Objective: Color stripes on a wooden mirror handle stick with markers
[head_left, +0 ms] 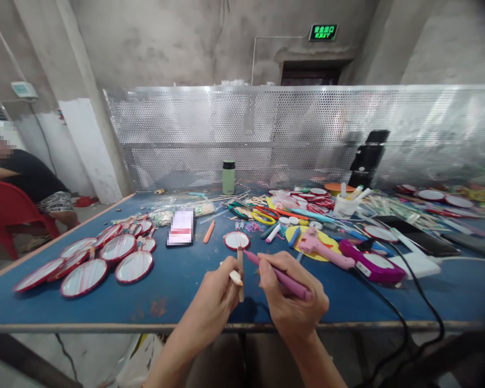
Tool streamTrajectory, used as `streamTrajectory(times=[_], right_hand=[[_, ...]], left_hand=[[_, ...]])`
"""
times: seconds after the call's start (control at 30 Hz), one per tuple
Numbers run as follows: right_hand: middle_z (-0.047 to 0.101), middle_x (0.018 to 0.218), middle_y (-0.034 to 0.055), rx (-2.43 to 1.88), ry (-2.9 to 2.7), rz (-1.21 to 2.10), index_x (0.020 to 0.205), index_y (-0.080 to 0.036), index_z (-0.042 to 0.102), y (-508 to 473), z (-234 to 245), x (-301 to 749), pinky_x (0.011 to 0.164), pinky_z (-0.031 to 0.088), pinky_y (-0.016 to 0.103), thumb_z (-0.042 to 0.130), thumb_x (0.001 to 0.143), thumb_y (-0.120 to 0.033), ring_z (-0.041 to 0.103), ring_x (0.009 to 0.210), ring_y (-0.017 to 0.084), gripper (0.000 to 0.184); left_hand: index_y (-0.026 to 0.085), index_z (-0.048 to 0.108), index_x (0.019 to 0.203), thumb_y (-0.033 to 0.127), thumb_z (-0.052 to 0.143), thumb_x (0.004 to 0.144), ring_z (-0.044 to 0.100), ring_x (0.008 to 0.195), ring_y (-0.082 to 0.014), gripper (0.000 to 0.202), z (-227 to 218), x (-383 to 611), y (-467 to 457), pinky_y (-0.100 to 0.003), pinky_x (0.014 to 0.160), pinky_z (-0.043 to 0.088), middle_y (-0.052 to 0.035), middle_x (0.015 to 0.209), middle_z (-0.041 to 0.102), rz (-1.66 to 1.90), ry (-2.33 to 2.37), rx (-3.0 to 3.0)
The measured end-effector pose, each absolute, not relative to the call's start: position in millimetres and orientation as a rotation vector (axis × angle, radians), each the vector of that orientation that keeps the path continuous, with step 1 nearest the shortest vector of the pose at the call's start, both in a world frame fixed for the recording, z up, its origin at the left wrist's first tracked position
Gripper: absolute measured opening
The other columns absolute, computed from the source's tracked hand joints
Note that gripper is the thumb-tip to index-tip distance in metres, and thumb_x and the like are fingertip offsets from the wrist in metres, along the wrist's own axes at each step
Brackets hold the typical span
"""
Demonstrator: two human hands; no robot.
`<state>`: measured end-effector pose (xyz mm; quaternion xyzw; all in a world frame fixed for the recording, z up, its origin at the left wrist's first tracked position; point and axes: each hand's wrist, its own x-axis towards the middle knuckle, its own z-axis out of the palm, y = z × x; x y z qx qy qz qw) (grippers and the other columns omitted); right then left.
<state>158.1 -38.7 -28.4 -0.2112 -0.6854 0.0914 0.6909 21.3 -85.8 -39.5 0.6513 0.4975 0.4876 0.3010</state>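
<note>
- Currently left hand (216, 288) grips wooden stick (240, 264), plus small white piece with orange tip (236, 277) between the fingers.
- Right hand (293, 285) grasps pink pen (289, 280), slanted, tip pointing at upper part of stick; touching or just beside it, cannot tell.
- Small round red-rimmed disc (236, 238) at far end of stick, centre of view, above blue desk (173, 285), ahead of both hands.
- Left side of desk: cluster of larger red-rimmed discs (128, 267), some overlapping.
- Between cluster and hands: phone (181, 226), screen lit and blurred; orange marker (209, 231) right of it.
- Behind, near perforated metal panel (202, 129): green bottle (228, 179), dark lid, upright.
- Right of hands: pink glue gun (321, 250) lying across yellow round piece (327, 238); purple device (374, 264) next to it.
- Further back right: white cup (345, 207) with pens standing in it.
- Far left, off desk: person (32, 175) on red chair (12, 210).
</note>
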Motion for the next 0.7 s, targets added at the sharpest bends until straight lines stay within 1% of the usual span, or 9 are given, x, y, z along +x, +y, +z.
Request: streamTrajectory(times=[0.07,0.27,0.53,0.7], right_hand=[[0.066,0.068,-0.0005,-0.437,-1.528,0.184,0.084,-0.019,0.07,-37.7,-28.6,157.8,0.042,0.044,0.02,0.063,0.084,-0.008,0.061,0.052,0.01,0.013],[0.067,0.071,0.0004,-0.415,-1.542,0.212,0.085,-0.018,0.069,-39.7,-26.6,157.6,0.053,0.05,0.022,0.062,0.084,-0.006,0.063,0.059,0.011,0.014],[0.066,0.071,-0.0005,-0.384,-1.548,0.207,0.086,-0.016,0.069,-39.7,-27.4,158.3,0.053,0.048,0.02,0.062,0.082,-0.003,0.06,0.059,0.009,0.016],[0.067,0.072,-0.0014,-0.375,-1.559,0.21,0.087,-0.017,0.069,-39.2,-28.4,157.4,0.055,0.049,0.018,0.063,0.082,-0.002,0.06,0.06,0.008,0.017]], left_hand=[[0.023,0.041,0.08,0.029,0.038,0.101,0.035,0.051,-0.0093,0.023,-39.4,21.2,-85.6,-0.019,0.05,0.028,0.0087,0.058,0.044,1.292,1.316,1.726],[0.023,0.04,0.079,0.029,0.037,0.102,0.034,0.052,-0.0089,0.024,-39.8,20.9,-86.3,-0.019,0.05,0.028,0.009,0.058,0.043,1.295,1.29,1.722],[0.022,0.039,0.079,0.037,0.036,0.103,0.032,0.052,-0.0086,0.029,-41.0,20.5,-86.8,-0.019,0.05,0.027,0.0096,0.058,0.039,1.291,1.298,1.724],[0.022,0.04,0.078,0.036,0.036,0.103,0.032,0.052,-0.0085,0.028,-41.0,20.4,-86.8,-0.019,0.05,0.027,0.0099,0.057,0.039,1.297,1.297,1.719]])
